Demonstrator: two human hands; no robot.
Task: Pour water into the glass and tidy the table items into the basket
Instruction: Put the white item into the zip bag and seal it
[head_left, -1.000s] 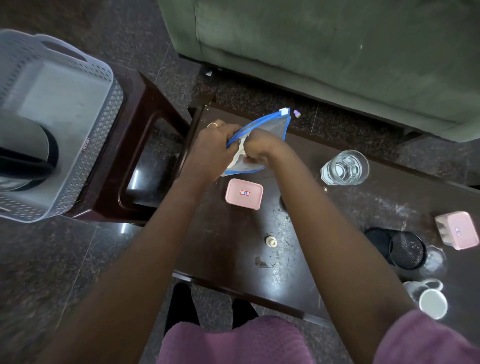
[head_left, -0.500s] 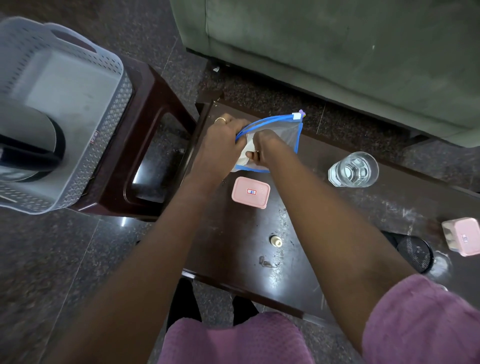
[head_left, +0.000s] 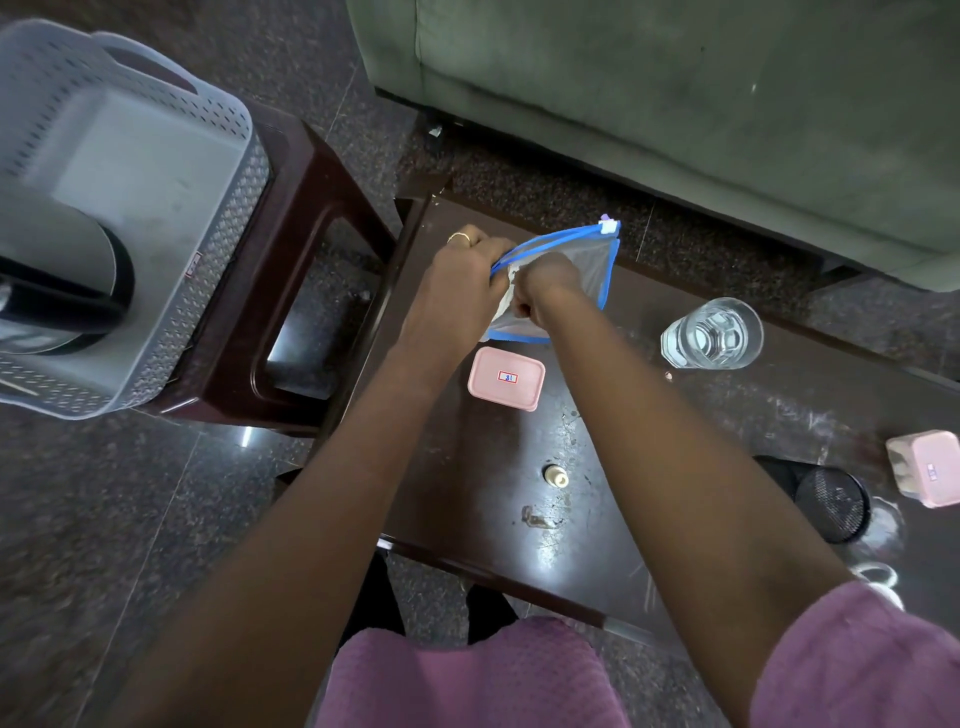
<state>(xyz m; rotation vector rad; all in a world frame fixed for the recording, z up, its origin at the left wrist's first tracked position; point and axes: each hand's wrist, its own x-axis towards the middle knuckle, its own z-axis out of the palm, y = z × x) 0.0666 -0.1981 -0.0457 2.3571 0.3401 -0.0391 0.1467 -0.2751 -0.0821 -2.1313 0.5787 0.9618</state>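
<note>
Table (head_left: 467, 493) carries the same items as a second ago; basket (head_left: 228, 218) sits on the stool (head_left: 322, 208) at left with a kettle (head_left: 62, 291) inside, unchanged; blue-edged pouch (head_left: 589, 262) stays at the table's far left corner, not yet on its way to the basket; glass (head_left: 711, 335) holds water, so we judge pouring done; the change is at the pouch mouth; left hand (head_left: 462, 280) grips the blue rim, fingers curled; right hand (head_left: 540, 283), curled round something white (head_left: 505, 299), has pushed further into the opening; we read this as filling the pouch before binning it; pink box (head_left: 506, 378) lies just beside, untouched.
</note>
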